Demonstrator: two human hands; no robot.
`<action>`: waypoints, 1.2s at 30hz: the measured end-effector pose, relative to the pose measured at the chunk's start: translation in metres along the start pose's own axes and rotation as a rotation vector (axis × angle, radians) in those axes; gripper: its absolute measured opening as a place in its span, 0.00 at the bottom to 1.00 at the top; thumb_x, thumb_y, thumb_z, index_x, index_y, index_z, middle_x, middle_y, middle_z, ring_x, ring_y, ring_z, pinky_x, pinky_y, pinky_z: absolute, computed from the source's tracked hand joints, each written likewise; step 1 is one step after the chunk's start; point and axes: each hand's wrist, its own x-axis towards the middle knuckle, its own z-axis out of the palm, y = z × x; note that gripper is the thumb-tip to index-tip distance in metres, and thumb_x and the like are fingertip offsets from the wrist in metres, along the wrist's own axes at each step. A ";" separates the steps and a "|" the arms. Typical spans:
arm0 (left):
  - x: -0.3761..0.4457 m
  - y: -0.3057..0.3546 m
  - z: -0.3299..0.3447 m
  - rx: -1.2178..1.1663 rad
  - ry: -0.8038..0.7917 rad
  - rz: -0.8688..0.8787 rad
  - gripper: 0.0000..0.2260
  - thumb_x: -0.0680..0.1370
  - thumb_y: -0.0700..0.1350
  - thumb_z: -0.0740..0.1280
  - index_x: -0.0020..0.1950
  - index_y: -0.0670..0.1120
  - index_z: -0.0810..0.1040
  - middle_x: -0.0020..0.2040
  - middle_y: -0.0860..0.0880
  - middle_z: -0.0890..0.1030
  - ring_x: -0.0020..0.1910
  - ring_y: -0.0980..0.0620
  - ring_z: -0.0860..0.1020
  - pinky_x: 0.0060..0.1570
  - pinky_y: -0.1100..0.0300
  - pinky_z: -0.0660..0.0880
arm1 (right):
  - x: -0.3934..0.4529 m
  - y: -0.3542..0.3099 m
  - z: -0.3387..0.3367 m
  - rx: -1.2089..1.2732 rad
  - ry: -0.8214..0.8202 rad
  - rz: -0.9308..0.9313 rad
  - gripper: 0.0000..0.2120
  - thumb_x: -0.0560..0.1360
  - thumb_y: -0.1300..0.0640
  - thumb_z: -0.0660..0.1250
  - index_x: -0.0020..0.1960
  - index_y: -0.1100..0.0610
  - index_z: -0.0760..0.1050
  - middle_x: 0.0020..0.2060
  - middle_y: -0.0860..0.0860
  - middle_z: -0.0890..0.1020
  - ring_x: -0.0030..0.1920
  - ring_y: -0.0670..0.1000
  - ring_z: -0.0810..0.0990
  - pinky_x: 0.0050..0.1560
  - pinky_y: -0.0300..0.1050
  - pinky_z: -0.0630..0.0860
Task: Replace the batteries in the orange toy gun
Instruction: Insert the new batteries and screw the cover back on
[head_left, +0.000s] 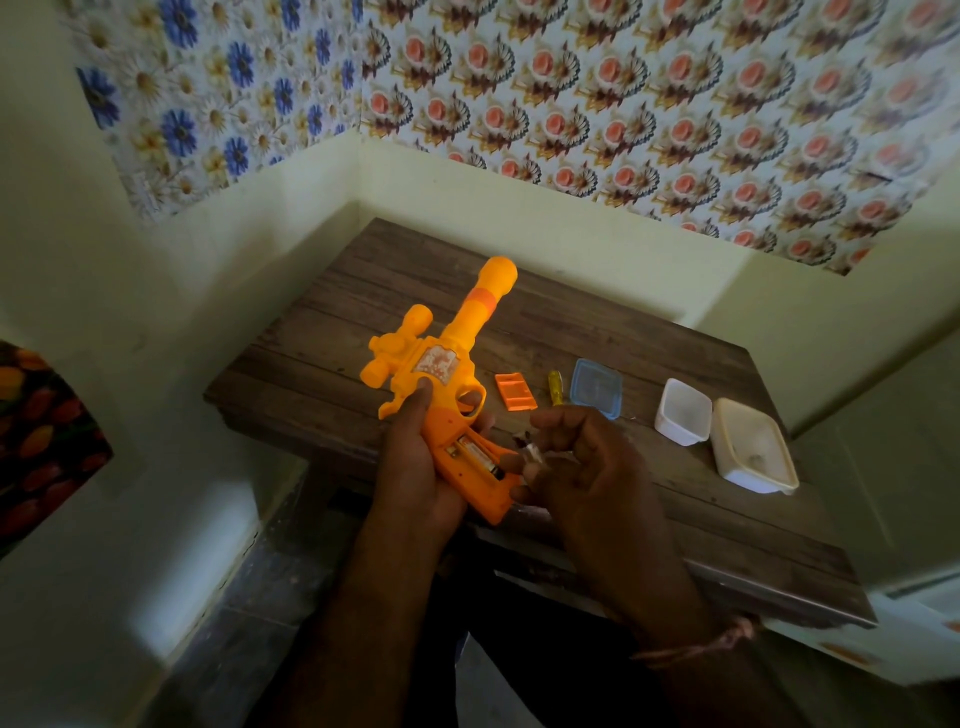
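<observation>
The orange toy gun (441, 358) is held above the near left part of the wooden table (675, 499), barrel pointing away. My left hand (415, 467) grips its handle from the left. The handle's battery compartment (475, 457) is uncovered and one battery lies inside it. My right hand (576, 467) is just right of the handle, fingers curled round a small silvery battery (532, 453) near the compartment. The orange battery cover (514, 392) lies on the table beside a yellow-handled screwdriver (556, 387).
A blue-rimmed clear lid (596, 387), a small white tub (682, 411) and a larger cream tub (753, 446) stand in a row to the right. Walls close the table in at the back and left.
</observation>
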 end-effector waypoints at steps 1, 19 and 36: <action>0.000 0.000 0.000 -0.004 -0.002 -0.002 0.19 0.79 0.55 0.64 0.65 0.46 0.75 0.50 0.41 0.84 0.50 0.41 0.82 0.57 0.41 0.75 | -0.001 0.000 0.001 -0.075 0.013 -0.033 0.18 0.74 0.66 0.67 0.51 0.43 0.74 0.45 0.43 0.80 0.46 0.42 0.82 0.41 0.42 0.82; -0.004 -0.001 0.007 0.024 -0.015 -0.044 0.19 0.80 0.57 0.61 0.52 0.42 0.79 0.39 0.44 0.83 0.39 0.46 0.80 0.45 0.51 0.76 | 0.004 0.001 0.013 -0.793 -0.183 -0.349 0.10 0.78 0.55 0.63 0.58 0.48 0.78 0.55 0.39 0.75 0.50 0.37 0.71 0.48 0.25 0.65; -0.013 0.002 0.010 0.062 -0.017 -0.047 0.23 0.79 0.59 0.61 0.59 0.40 0.79 0.44 0.39 0.83 0.42 0.41 0.80 0.46 0.47 0.77 | 0.004 0.006 0.004 -0.064 -0.040 0.113 0.10 0.73 0.62 0.70 0.48 0.46 0.78 0.45 0.44 0.82 0.41 0.33 0.80 0.32 0.26 0.73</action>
